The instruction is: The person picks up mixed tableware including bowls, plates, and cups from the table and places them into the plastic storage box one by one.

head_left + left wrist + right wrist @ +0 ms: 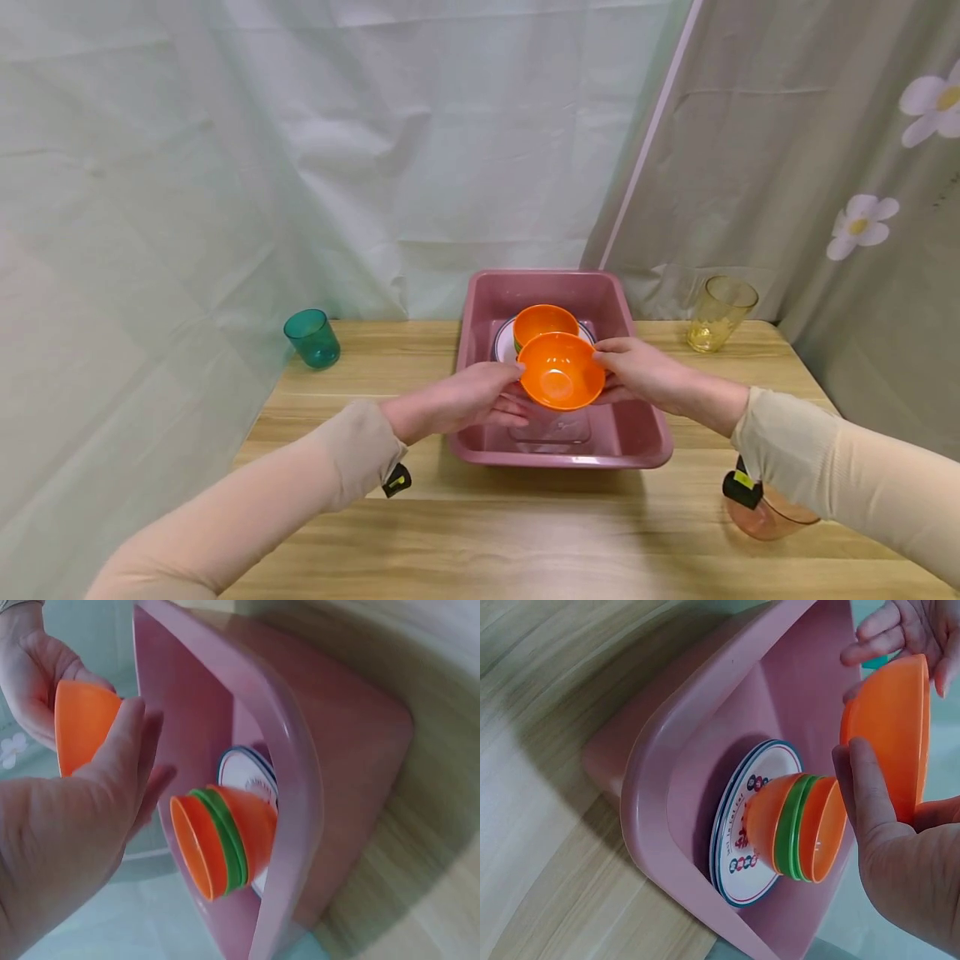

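Observation:
An orange bowl (pixel 561 371) is held up over a pink basin, tilted with its inside facing me. My right hand (pixel 637 373) grips its right side, thumb at the rim and fingers underneath. At the opposite side my left hand (pixel 480 400) holds the bowl lightly, thumb on the rim, its other fingers spread below. Inside the basin (pixel 656 761), a stack of orange and green bowls (pixel 791 825) stands on white plates (pixel 739 881) with blue rims. In the left wrist view the lifted bowl (pixel 82 724) is partly hidden by the left hand.
A teal cup (pixel 313 340) stands at the table's back left. Toward the back right is a yellow glass (pixel 720 315). A pinkish clear container (pixel 765 517) sits partly hidden under my right forearm. Pale curtains (pixel 450 150) hang right behind the wooden table (pixel 525 542).

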### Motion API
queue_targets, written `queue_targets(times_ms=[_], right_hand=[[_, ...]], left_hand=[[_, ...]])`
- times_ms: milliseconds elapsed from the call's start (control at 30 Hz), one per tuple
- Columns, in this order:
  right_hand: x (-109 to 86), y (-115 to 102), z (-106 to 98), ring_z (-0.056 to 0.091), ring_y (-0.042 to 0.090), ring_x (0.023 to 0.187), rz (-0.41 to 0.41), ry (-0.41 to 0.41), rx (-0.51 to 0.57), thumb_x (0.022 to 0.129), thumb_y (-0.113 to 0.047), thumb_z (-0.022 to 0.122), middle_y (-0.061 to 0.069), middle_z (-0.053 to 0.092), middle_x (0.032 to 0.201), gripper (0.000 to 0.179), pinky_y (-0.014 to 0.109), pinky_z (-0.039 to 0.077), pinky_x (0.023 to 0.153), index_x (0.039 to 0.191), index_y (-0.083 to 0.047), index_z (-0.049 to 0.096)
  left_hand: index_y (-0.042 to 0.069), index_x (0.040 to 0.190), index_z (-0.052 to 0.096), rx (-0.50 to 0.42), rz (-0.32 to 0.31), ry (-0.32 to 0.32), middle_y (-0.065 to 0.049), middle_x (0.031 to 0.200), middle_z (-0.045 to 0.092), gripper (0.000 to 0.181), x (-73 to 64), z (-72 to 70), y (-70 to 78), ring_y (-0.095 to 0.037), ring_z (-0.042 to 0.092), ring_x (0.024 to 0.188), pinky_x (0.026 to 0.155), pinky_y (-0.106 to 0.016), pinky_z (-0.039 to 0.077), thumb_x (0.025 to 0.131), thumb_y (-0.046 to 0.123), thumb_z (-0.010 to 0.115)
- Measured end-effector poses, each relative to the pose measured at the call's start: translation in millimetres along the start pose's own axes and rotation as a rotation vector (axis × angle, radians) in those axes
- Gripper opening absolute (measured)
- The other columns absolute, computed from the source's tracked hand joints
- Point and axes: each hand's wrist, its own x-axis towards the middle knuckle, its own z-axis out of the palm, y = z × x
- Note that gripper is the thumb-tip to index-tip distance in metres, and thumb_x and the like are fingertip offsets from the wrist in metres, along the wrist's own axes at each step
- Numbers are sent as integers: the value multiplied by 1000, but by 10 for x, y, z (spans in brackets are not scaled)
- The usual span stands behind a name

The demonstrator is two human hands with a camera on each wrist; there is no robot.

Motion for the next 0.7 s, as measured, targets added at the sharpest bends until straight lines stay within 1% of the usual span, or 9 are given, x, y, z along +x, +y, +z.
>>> queue_targets(times_ms=[133,267,367,533,700], right_hand=[[10,2,12,69,39,104,2,-3,6,110,-8,36,34,60,123,45,53,55,92,145,20,34],[9,-2,22,69,40,106,3,-8,9,110,-8,36,35,60,124,45,52,56,91,145,20,34],[2,-6,29,68,40,106,7,-9,12,110,-8,36,35,59,124,45,51,56,91,145,20,34],[-6,-1,36,68,39,107,18,-14,22,110,-8,35,36,58,126,45,52,55,92,146,20,32],[-11,11,41,67,41,109,25,-25,33,110,-8,35,37,56,129,47,53,54,94,147,20,29]], left_hand=[[-4,149,39,-48,28,13,-23,122,65,45,15,25,2,-28,72,97,94,-46,55,113,22,40],[-2,154,35,-76,36,26,-22,126,64,48,27,31,5,-39,69,109,97,-49,52,112,21,41],[-1,157,29,-90,47,28,-25,129,62,51,36,36,1,-43,67,113,98,-51,51,113,19,40],[-2,159,25,-89,60,36,-27,128,63,52,32,45,-7,-38,70,106,94,-48,54,113,18,38],[-1,158,27,-74,56,39,-25,123,65,52,37,30,-15,-36,71,104,94,-48,54,113,19,40]])
